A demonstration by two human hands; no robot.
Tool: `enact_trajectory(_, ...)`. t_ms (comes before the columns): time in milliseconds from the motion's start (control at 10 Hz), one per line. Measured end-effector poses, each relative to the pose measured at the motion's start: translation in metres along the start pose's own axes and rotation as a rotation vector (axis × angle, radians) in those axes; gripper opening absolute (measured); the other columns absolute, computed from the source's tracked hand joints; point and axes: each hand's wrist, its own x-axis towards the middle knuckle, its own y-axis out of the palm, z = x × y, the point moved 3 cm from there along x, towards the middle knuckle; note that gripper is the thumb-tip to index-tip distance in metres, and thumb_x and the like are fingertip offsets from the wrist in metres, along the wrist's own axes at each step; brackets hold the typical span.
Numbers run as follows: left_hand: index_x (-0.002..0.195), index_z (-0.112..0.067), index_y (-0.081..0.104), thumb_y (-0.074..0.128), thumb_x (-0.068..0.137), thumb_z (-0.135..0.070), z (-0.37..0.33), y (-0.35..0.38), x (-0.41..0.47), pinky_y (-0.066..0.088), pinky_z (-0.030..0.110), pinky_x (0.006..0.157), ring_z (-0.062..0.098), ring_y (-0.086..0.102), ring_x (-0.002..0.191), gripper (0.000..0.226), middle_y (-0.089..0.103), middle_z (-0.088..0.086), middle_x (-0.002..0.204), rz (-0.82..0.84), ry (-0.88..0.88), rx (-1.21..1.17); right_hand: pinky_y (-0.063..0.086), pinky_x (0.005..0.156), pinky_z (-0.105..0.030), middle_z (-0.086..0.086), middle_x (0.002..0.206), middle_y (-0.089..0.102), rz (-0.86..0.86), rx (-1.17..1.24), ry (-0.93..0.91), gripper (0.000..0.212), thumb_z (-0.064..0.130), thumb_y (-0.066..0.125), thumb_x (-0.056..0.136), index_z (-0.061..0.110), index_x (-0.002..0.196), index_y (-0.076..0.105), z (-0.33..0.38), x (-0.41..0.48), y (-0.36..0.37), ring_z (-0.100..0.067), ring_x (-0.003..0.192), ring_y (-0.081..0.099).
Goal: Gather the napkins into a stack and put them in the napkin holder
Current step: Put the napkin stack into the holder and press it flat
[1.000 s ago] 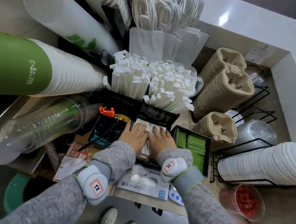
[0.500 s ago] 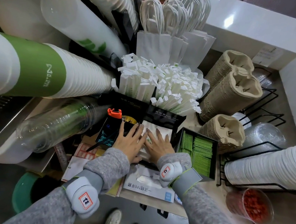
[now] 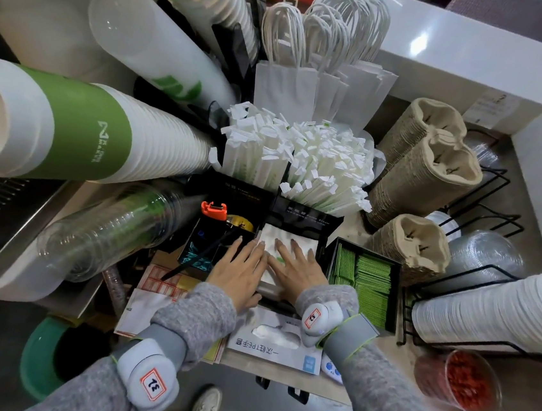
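Observation:
A stack of white napkins lies in the black napkin holder in the middle of the counter. My left hand rests flat on the stack's left edge, fingers spread. Beside it, my right hand lies flat on the stack's right part, fingers spread too. Both palms press down on the napkins and neither hand grips anything. The near end of the stack is hidden under my hands.
Wrapped straws fill black bins just behind the holder. A tray of green packets stands right of it, a black box with an orange clip left. A glove box lies in front. Cup stacks, cup carriers and lids crowd both sides.
Both hands have slid back towards me along the napkins, baring more of the stack's far end, and their fingers have spread wider.

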Motion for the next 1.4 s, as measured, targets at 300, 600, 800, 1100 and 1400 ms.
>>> enact_trajectory(300,0.149,-0.003,0.013,0.042,0.093,-0.041,0.000,0.001,0.001,-0.003,0.044,0.121,0.027,0.007,0.149,0.073,0.009,0.013,0.160,-0.003,-0.010,-0.017,0.012,0.117,-0.056,-0.011,0.158,0.013,-0.097,0.067,0.012,0.078,0.048,0.048,0.089,0.010,0.148,0.015,0.013,-0.001,-0.008,-0.032,0.147,0.011)
enact_trajectory(600,0.149,-0.004,0.012,0.041,0.093,-0.041,0.002,0.002,0.001,-0.005,0.045,0.120,0.028,0.005,0.149,0.073,0.008,0.015,0.160,-0.012,0.004,0.002,0.018,0.117,-0.050,-0.013,0.155,0.019,-0.143,0.099,0.005,0.070,0.045,0.045,0.091,0.007,0.145,0.023,0.010,-0.001,-0.009,-0.032,0.145,0.017)
enact_trajectory(800,0.146,-0.004,0.022,0.039,0.095,-0.038,0.003,0.002,-0.004,-0.002,0.044,0.121,0.028,0.010,0.147,0.064,0.013,0.015,0.158,-0.040,-0.010,-0.047,0.053,0.055,-0.025,-0.001,0.072,0.069,-0.365,0.096,0.052,0.053,0.066,0.061,0.059,0.014,0.066,0.070,0.009,0.005,-0.004,-0.019,0.065,0.069)
enact_trajectory(1100,0.143,-0.005,0.028,0.036,0.096,-0.039,0.003,0.004,-0.006,-0.002,0.043,0.121,0.028,0.014,0.146,0.059,0.019,0.015,0.155,-0.045,-0.021,-0.054,0.032,0.030,-0.015,0.007,0.058,0.063,-0.404,0.158,0.040,0.041,0.048,0.086,0.034,0.015,0.048,0.068,0.019,0.002,-0.003,-0.009,0.051,0.062)
enact_trajectory(1400,0.143,-0.004,0.028,0.037,0.096,-0.037,0.000,0.006,-0.007,-0.002,0.042,0.121,0.028,0.012,0.147,0.059,0.018,0.016,0.156,-0.027,-0.008,-0.054,0.032,0.029,-0.014,0.000,0.058,0.066,-0.505,0.055,0.066,0.036,0.040,0.090,0.037,0.015,0.050,0.068,0.027,-0.002,0.004,-0.011,0.052,0.065)
